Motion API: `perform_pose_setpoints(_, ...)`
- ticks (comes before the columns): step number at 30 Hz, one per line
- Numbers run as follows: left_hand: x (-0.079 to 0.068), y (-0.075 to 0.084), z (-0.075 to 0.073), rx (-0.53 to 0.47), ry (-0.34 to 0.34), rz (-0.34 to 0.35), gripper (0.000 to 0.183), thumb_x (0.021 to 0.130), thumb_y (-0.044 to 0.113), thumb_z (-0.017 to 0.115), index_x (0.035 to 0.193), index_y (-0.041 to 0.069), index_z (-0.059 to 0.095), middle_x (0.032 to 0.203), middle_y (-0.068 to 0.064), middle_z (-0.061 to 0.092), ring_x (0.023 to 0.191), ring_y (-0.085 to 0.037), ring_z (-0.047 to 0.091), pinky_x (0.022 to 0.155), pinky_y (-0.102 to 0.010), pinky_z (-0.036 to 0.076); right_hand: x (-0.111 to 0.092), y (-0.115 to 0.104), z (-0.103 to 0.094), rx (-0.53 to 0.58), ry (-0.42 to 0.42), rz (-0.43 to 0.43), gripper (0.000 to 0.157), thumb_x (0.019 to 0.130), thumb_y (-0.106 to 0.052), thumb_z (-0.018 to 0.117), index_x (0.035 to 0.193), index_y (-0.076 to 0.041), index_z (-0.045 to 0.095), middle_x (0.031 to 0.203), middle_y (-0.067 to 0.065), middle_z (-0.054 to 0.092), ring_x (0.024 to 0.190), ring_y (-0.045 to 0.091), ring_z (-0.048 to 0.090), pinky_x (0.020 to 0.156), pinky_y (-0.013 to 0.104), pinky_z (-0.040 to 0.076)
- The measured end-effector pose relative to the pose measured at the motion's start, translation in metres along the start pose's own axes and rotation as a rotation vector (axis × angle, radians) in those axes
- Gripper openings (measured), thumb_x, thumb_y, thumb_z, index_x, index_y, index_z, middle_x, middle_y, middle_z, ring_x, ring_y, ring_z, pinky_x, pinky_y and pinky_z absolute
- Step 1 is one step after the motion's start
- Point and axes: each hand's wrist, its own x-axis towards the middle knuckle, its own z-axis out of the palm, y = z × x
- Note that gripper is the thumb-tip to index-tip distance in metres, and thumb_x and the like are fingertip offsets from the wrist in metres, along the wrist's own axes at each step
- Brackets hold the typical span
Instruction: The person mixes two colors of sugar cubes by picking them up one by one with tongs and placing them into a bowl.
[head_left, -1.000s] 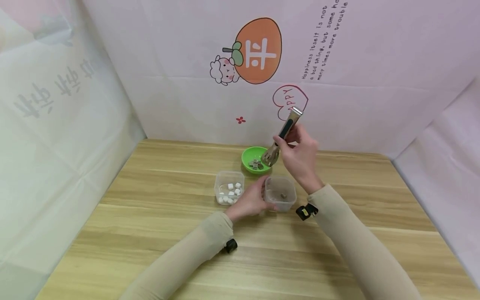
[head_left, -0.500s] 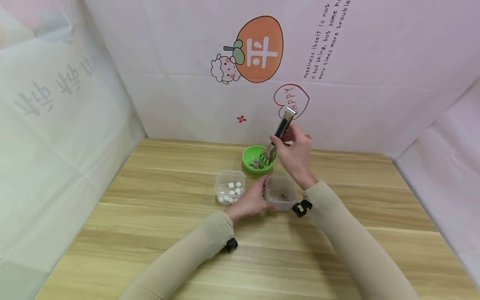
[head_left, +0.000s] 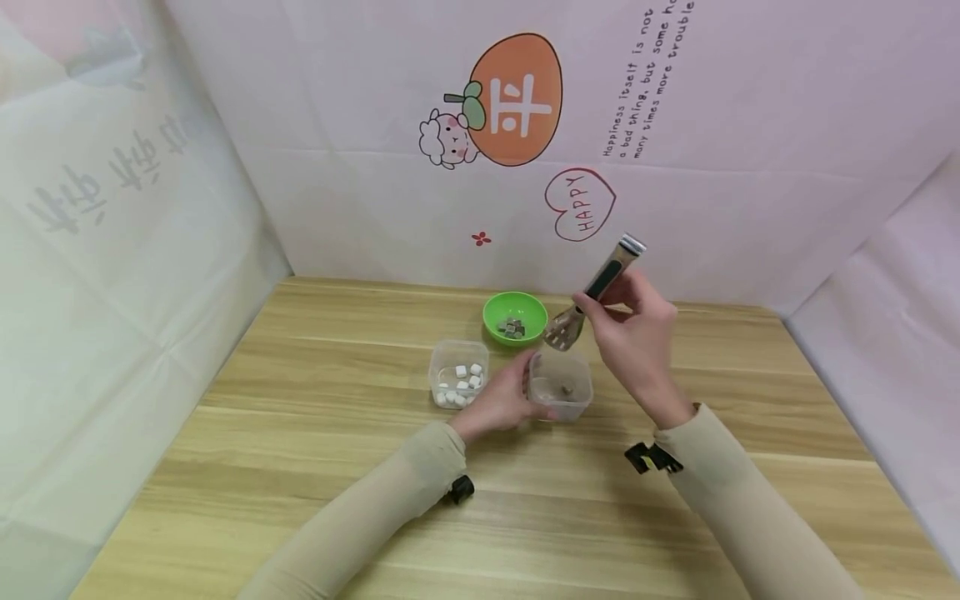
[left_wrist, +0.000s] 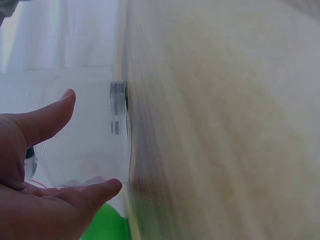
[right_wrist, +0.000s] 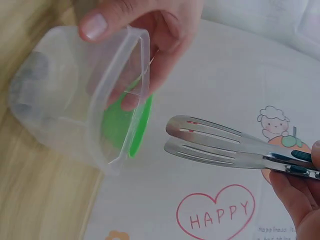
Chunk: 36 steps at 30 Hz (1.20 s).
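My right hand (head_left: 636, 337) holds metal tongs (head_left: 604, 279) with dark green grips, slotted heads tilted down to the left. The heads hang just above the back rim of a clear plastic container (head_left: 572, 410). In the right wrist view, the two tong heads (right_wrist: 210, 145) lie close together, and no piece shows between them. My left hand (head_left: 502, 402) grips that container from its left side, thumb in front and fingers behind. Small dark grey pieces (head_left: 566, 389) lie on its bottom. Behind it, a green bowl (head_left: 528, 308) holds several grey cubes (head_left: 512, 327).
Left of my left hand stands another clear container (head_left: 437, 367) with several white cubes (head_left: 461, 372). All this rests on a wooden table (head_left: 337, 375). Right behind the table's back edge hangs a printed white cloth (head_left: 360, 208).
The tongs dipped into the green bowl half a second ago; now my right hand has drawn them right and toward me, over the container's back rim. My left hand and its container stayed put.
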Motion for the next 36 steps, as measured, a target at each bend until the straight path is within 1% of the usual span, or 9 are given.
perform_pose_setpoints(4, 0.000, -0.001, 0.000, -0.003, -0.005, -0.004, 0.102, 0.075, 0.007, 0.095, 0.159, 0.007, 0.038, 0.151, -0.015, 0.056, 0.137, -0.031, 0.056, 0.118, -0.044, 0.042, -0.013, -0.004, -0.013, -0.006, -0.021, 0.003, 0.033, 0.084, 0.006, 0.086, 0.113, 0.001, 0.071, 0.087, 0.009, 0.074, 0.076, 0.006, 0.067, 0.072, 0.015, 0.060)
perform_pose_setpoints(7, 0.000, 0.000, 0.000, 0.000, -0.004, -0.006, 0.100, 0.075, 0.007, 0.095, 0.158, 0.005, 0.040, 0.150, -0.016, 0.057, 0.136, -0.033, 0.056, 0.118, -0.045, 0.042, -0.023, -0.003, -0.018, 0.004, -0.051, 0.004, 0.030, 0.084, 0.006, 0.086, 0.109, 0.001, 0.070, 0.085, 0.007, 0.073, 0.076, 0.007, 0.068, 0.072, 0.017, 0.060)
perform_pose_setpoints(12, -0.001, 0.000, -0.001, 0.026, -0.001, -0.016, 0.102, 0.075, 0.007, 0.095, 0.160, 0.004, 0.037, 0.152, -0.018, 0.054, 0.138, -0.033, 0.054, 0.118, -0.044, 0.042, -0.037, 0.007, -0.016, 0.007, -0.083, -0.012, 0.027, 0.082, 0.007, 0.088, 0.099, 0.001, 0.068, 0.083, 0.006, 0.072, 0.074, 0.011, 0.069, 0.070, 0.017, 0.061)
perform_pose_setpoints(17, 0.000, -0.002, -0.001, 0.057, -0.004, -0.003, 0.101, 0.077, 0.009, 0.095, 0.159, 0.004, 0.037, 0.155, -0.017, 0.052, 0.140, -0.031, 0.053, 0.118, -0.040, 0.042, -0.047, 0.018, -0.009, -0.008, -0.082, -0.041, 0.030, 0.077, 0.011, 0.089, 0.098, 0.004, 0.068, 0.081, 0.009, 0.073, 0.071, 0.017, 0.069, 0.068, 0.016, 0.060)
perform_pose_setpoints(19, 0.000, -0.003, -0.001, 0.063, -0.003, 0.001, 0.100, 0.077, 0.009, 0.095, 0.159, 0.004, 0.038, 0.154, -0.017, 0.052, 0.140, -0.030, 0.053, 0.117, -0.039, 0.043, -0.049, 0.016, -0.007, -0.016, -0.086, -0.058, 0.032, 0.076, 0.015, 0.088, 0.098, 0.005, 0.067, 0.081, 0.011, 0.073, 0.070, 0.020, 0.069, 0.068, 0.015, 0.059)
perform_pose_setpoints(22, 0.000, -0.003, -0.001, 0.069, -0.002, -0.003, 0.101, 0.077, 0.011, 0.095, 0.159, 0.005, 0.038, 0.155, -0.016, 0.052, 0.140, -0.031, 0.053, 0.117, -0.041, 0.043, -0.049, 0.004, -0.005, -0.034, -0.095, -0.078, 0.033, 0.074, 0.021, 0.085, 0.097, 0.008, 0.066, 0.080, 0.015, 0.071, 0.068, 0.026, 0.069, 0.067, 0.013, 0.058)
perform_pose_setpoints(26, 0.000, -0.003, -0.001, 0.080, -0.001, -0.011, 0.102, 0.077, 0.013, 0.095, 0.160, 0.006, 0.037, 0.156, -0.016, 0.051, 0.140, -0.032, 0.052, 0.118, -0.042, 0.042, -0.048, -0.004, -0.003, -0.022, -0.117, -0.079, 0.033, 0.074, 0.025, 0.082, 0.098, 0.011, 0.064, 0.079, 0.020, 0.069, 0.067, 0.031, 0.068, 0.068, 0.015, 0.059)
perform_pose_setpoints(29, 0.001, -0.003, -0.001, 0.080, -0.001, -0.013, 0.103, 0.077, 0.013, 0.095, 0.161, 0.005, 0.036, 0.156, -0.016, 0.051, 0.141, -0.032, 0.051, 0.118, -0.043, 0.042, -0.049, 0.007, -0.001, -0.016, -0.128, -0.071, 0.034, 0.074, 0.025, 0.082, 0.100, 0.010, 0.065, 0.080, 0.019, 0.069, 0.068, 0.030, 0.068, 0.068, 0.015, 0.059)
perform_pose_setpoints(36, 0.000, -0.002, -0.001, 0.086, -0.003, -0.021, 0.104, 0.077, 0.014, 0.095, 0.162, 0.005, 0.035, 0.157, -0.016, 0.050, 0.141, -0.032, 0.051, 0.118, -0.043, 0.041, -0.055, 0.036, 0.003, -0.039, -0.146, -0.051, 0.032, 0.079, 0.013, 0.087, 0.103, 0.002, 0.067, 0.084, 0.009, 0.072, 0.071, 0.023, 0.070, 0.069, 0.014, 0.059)
